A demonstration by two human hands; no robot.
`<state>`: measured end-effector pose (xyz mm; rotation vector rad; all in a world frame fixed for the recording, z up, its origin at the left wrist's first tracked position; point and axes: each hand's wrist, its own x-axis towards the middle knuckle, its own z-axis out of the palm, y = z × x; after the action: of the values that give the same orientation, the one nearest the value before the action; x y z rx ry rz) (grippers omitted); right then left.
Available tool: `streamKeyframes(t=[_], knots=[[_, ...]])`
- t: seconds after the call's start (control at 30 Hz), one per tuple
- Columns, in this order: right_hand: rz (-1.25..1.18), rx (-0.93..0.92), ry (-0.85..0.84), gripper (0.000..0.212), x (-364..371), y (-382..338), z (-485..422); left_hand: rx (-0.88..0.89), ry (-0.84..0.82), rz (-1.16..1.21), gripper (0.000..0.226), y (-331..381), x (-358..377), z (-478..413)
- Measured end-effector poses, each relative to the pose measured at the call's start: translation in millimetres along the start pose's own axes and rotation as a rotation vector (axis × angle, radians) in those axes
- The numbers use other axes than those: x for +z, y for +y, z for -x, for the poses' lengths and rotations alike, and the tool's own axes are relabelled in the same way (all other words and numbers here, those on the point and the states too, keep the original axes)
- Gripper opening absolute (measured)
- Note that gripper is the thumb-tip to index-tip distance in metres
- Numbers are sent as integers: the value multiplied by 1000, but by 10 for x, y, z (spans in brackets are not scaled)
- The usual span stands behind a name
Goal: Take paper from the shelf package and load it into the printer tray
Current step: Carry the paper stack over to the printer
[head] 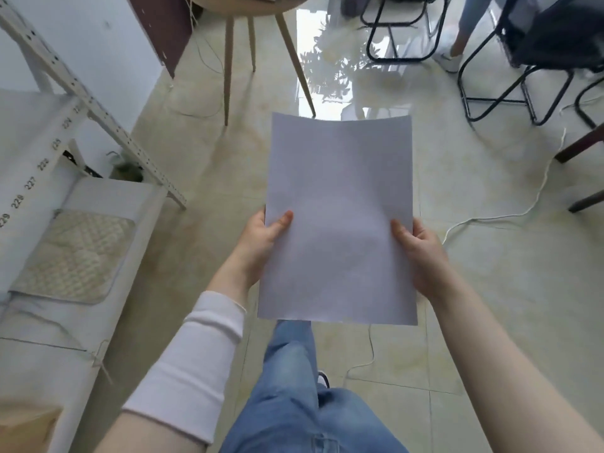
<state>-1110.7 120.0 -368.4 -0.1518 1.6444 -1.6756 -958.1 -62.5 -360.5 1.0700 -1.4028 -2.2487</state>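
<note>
A thin stack of white paper [338, 217] is held flat in front of me over the tiled floor, its far edge curling slightly upward. My left hand [258, 243] grips its left edge with the thumb on top. My right hand [421, 253] grips the right edge the same way. Neither the printer nor its tray is in view, and I cannot see the paper package.
A white metal shelf frame [98, 109] and a white bench with a quilted pad [75, 256] stand at the left. A wooden-legged stool [228, 60] is ahead, black folding chairs [523, 76] at the right. A white cable [490, 217] trails across the floor.
</note>
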Motion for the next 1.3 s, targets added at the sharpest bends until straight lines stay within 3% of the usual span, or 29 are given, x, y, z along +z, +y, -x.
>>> streamKeyframes(t=[0.1,0.37,0.53,0.9,1.3], knots=[[12,-33,38,12,0,-282,-591,36,-38,-4,21,254,136,-667],[57,-50,116,14,58,-1107,-1889,35,-114,-48,33,1019,431,-2158],[37,-23,143,19,-27,-1377,-2563,27,-155,-59,28,1327,644,-2916],[30,-69,211,14,-663,-2108,-4345,33,-184,-138,30,1836,1642,-4727],[4,-80,174,13,-1067,-3179,-6216,46,-159,-150,43,2614,2462,-6515]])
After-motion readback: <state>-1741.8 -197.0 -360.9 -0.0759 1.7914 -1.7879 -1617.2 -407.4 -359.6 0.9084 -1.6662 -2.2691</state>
